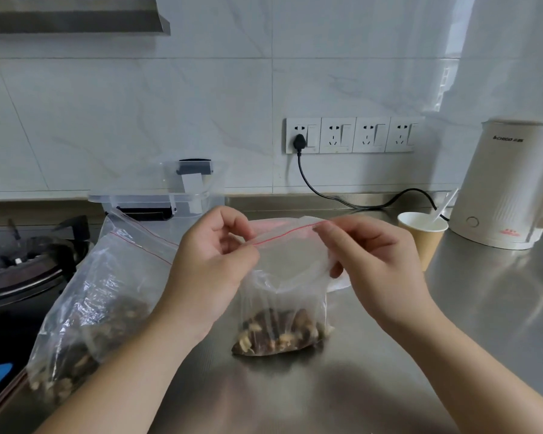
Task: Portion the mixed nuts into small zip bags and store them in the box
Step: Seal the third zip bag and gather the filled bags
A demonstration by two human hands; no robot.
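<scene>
Small zip bag [284, 296] stands upright on the steel desk [467, 308], dead centre in front of the person, nuts [279, 335] settled in its bottom, upper half slack and clear. Its red zip line [282, 236] runs left to right between the two hands, rising slightly toward the right end. That is the axis the sealing follows: fingers would travel along the strip, not across it.

Left hand [210, 261] pinches the left end of the zip, thumb and curled fingers closed on the plastic. Right hand [367, 261] pinches the right end likewise, fingertips on the strip. Both clamped on the same bag, one at each end, hands well apart with the strip taut between. Neither is nearer; the bag hangs evenly between them.

Whether the zip is already pressed shut: cannot tell.

Large bag of mixed nuts [98, 302] lies just left of the left forearm, mouth open toward the wall. Clear storage box [157, 198] sits behind, near the wall, beyond both hands. Judged step: sealing this portion, boxing still ahead.
</scene>
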